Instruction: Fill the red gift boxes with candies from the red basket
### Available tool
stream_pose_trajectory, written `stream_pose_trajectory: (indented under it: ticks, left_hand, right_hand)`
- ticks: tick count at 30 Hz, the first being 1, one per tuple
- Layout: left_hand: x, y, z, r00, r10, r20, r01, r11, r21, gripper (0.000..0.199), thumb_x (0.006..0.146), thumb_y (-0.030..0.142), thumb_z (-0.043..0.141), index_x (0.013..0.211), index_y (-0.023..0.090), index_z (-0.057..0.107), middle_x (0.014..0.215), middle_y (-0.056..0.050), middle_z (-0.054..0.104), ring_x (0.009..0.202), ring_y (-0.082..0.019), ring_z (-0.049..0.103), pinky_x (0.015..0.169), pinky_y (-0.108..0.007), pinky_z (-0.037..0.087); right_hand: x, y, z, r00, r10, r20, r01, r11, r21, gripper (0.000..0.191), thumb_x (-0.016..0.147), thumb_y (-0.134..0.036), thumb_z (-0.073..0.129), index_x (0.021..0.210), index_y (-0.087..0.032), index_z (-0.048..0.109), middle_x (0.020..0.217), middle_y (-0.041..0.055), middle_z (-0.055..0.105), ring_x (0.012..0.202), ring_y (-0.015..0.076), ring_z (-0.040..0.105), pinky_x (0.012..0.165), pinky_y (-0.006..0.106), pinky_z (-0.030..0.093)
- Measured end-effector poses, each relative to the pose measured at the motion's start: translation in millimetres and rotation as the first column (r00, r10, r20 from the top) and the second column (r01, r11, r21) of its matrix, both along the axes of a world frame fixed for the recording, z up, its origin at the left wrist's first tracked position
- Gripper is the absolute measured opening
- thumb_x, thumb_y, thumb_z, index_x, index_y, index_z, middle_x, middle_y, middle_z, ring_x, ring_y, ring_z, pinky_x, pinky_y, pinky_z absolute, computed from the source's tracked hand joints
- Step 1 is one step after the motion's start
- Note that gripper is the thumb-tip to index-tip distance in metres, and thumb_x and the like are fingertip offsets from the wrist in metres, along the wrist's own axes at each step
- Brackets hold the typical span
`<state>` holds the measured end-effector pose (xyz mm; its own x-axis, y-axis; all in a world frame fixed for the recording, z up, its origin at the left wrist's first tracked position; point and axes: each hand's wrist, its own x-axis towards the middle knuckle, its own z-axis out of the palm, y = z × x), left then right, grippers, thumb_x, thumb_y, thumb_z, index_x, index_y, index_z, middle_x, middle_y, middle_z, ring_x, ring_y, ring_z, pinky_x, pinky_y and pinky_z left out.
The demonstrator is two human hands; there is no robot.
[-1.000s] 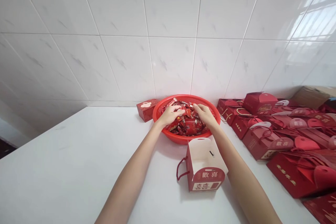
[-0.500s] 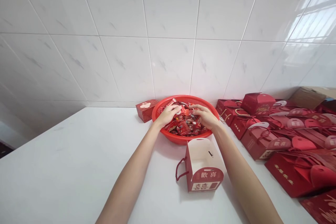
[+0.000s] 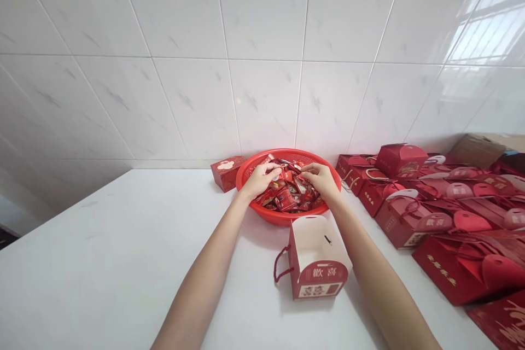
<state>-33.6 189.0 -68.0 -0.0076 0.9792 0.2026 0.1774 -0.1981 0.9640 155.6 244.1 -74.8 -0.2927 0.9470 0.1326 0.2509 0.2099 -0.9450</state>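
Observation:
A red plastic basket (image 3: 270, 217) against the wall holds a heap of red-wrapped candies (image 3: 287, 199). Both my hands reach into it. On its left side, my left hand (image 3: 262, 179) is closed, with a small red-and-white wrapped candy between thumb and fingers. At the right side, my right hand (image 3: 323, 179) pinches thumb and fingertips together over the heap; what they hold is too small to make out. Between my forearms, in front of the basket, stands a red gift box (image 3: 322, 273) with its top open, its pale inside showing and a dark red cord handle on its left.
A small red box (image 3: 227, 173) with a pale flower shape sits left of the basket. Rows of closed red gift boxes (image 3: 414, 219) fill the right of the white table (image 3: 135, 268). A brown cardboard box (image 3: 478, 149) stands behind them. The tiled wall (image 3: 266, 104) bounds the back.
My right hand has shifted slightly left and its fingers have drawn together into a pinch. My left hand stays about where it was. The gift box has not moved.

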Motion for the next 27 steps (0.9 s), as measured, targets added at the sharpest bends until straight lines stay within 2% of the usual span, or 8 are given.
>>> stream_pose_trajectory:
  ticks: [3,5,10,15,19,23,27]
  left_hand:
    - [-1.7,1.4,-2.2,0.999,0.03,0.022,-0.03,1.0,-0.007,0.046,0.067,0.057,0.076,0.079,0.016,0.061,0.075,0.0,0.058,0.072,-0.017,0.064,0.065,-0.029,0.054]
    - [-2.6,1.6,-2.4,0.999,0.04,0.034,-0.04,0.999,-0.006,0.043,0.068,0.054,0.076,0.078,0.016,0.06,0.078,-0.001,0.06,0.073,-0.017,0.064,0.068,-0.03,0.054]
    - [-2.9,0.6,-0.9,0.997,0.041,0.064,-0.041,0.999,0.005,0.038,0.071,0.05,0.073,0.073,0.016,0.056,0.073,0.001,0.057,0.07,-0.015,0.062,0.067,-0.029,0.053]
    - [-3.0,1.0,-1.5,0.994,0.028,0.107,-0.029,1.0,0.008,0.043,0.067,0.054,0.075,0.073,0.017,0.055,0.069,0.004,0.052,0.068,-0.015,0.062,0.067,-0.03,0.055]
    - [-4.0,3.6,-3.3,0.993,0.036,0.115,-0.04,0.999,0.035,0.041,0.067,0.053,0.075,0.071,0.017,0.055,0.065,0.005,0.048,0.064,-0.013,0.057,0.065,-0.028,0.054]
    - [-4.3,4.3,-3.2,0.992,0.051,0.114,-0.059,0.996,0.064,0.035,0.07,0.049,0.072,0.069,0.018,0.055,0.063,0.005,0.047,0.062,-0.011,0.05,0.065,-0.026,0.052]
    - [-3.1,2.8,-1.5,0.992,0.06,0.115,-0.067,0.996,0.058,0.03,0.071,0.046,0.069,0.07,0.019,0.055,0.064,0.004,0.048,0.066,-0.014,0.054,0.069,-0.029,0.053]
  right_hand:
    - [0.2,0.4,0.0,0.975,-0.104,0.197,0.083,0.99,0.111,0.021,0.077,-0.019,0.056,0.095,-0.016,0.067,0.087,0.0078,0.069,0.079,0.02,0.065,0.072,0.031,0.05]
    - [0.9,-0.6,0.3,0.933,-0.122,0.338,0.07,0.984,0.164,0.02,0.074,-0.015,0.059,0.091,-0.017,0.07,0.091,0.0087,0.07,0.088,0.0237,0.065,0.077,0.032,0.049]
    - [0.1,-1.7,-3.2,0.788,-0.025,0.616,-0.073,0.988,0.133,0.032,0.062,-0.002,0.062,0.085,-0.019,0.075,0.091,0.0091,0.071,0.091,0.0272,0.066,0.076,0.032,0.048]
    - [-2.6,-2.9,-3.2,0.702,0.035,0.711,-0.15,0.984,0.1,0.028,0.063,0.001,0.059,0.075,-0.019,0.074,0.085,0.0087,0.071,0.083,0.0259,0.066,0.071,0.031,0.048]
    - [-1.2,-4.3,0.3,0.725,-0.01,0.689,-0.122,0.982,0.143,0.026,0.066,0.001,0.056,0.073,-0.019,0.073,0.09,0.0091,0.071,0.088,0.0259,0.066,0.071,0.03,0.047]
    - [0.2,-2.6,1.9,0.793,-0.097,0.602,-0.04,0.977,0.21,0.027,0.073,-0.005,0.056,0.087,-0.019,0.074,0.098,0.0082,0.072,0.094,0.0244,0.066,0.075,0.03,0.047]
    - [0.5,0.0,1.2,0.856,-0.13,0.501,0.015,0.974,0.228,0.025,0.079,-0.013,0.053,0.089,-0.018,0.074,0.084,0.006,0.072,0.077,0.0201,0.065,0.071,0.029,0.047]
